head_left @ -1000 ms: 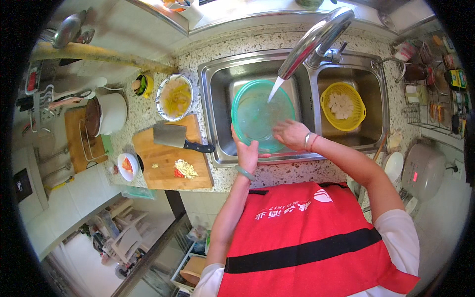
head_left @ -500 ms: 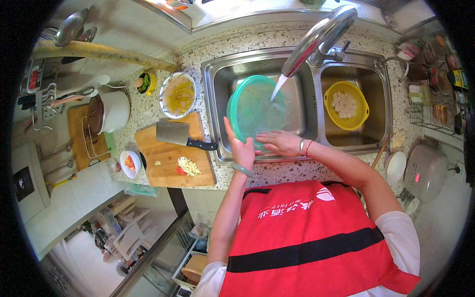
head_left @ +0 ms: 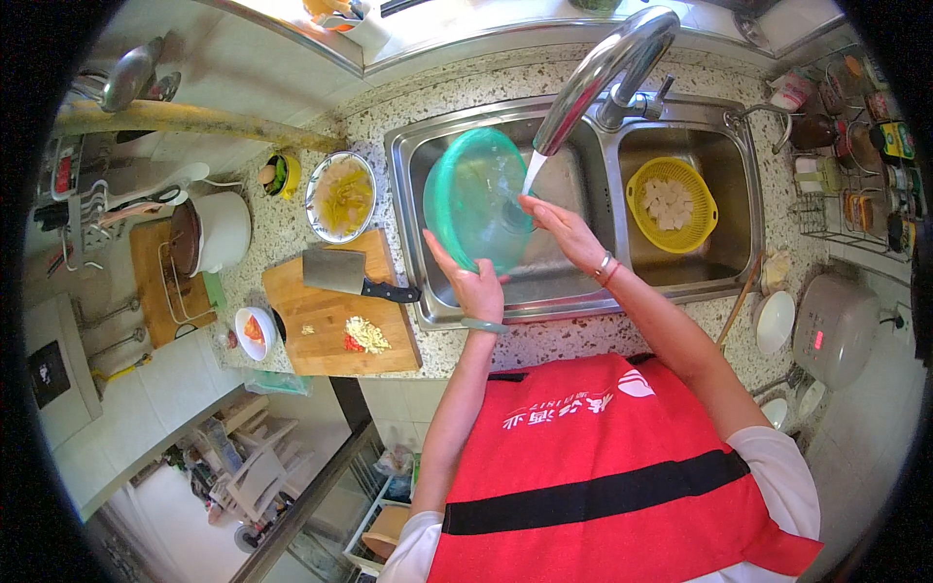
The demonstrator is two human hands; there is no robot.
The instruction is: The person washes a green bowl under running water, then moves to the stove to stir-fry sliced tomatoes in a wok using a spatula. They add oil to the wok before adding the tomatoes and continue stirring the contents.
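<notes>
A translucent green plastic bowl (head_left: 476, 199) is tilted in the left sink basin (head_left: 573, 282), with water running from the chrome faucet (head_left: 603, 83) at its right side. My left hand (head_left: 476, 291) holds the bowl at its near edge, the thumb pointing right and fingers along the outside. My right hand (head_left: 571, 238) is at the bowl's right side, just below the water stream. Its fingers stretch out toward the bowl and grip nothing; whether the fingertips touch the rim is hard to tell.
A yellow colander (head_left: 714, 209) with pale cubes sits in the right basin. Left of the sink, a cleaver (head_left: 335, 270) and chopped bits (head_left: 364, 335) lie on a wooden cutting board (head_left: 321, 355). Behind the board stands a patterned bowl (head_left: 313, 194) of food in liquid.
The bowl has moved left and tipped more onto its side, my left hand still on it. My right hand has shifted from its near edge up and right, toward the water stream.
</notes>
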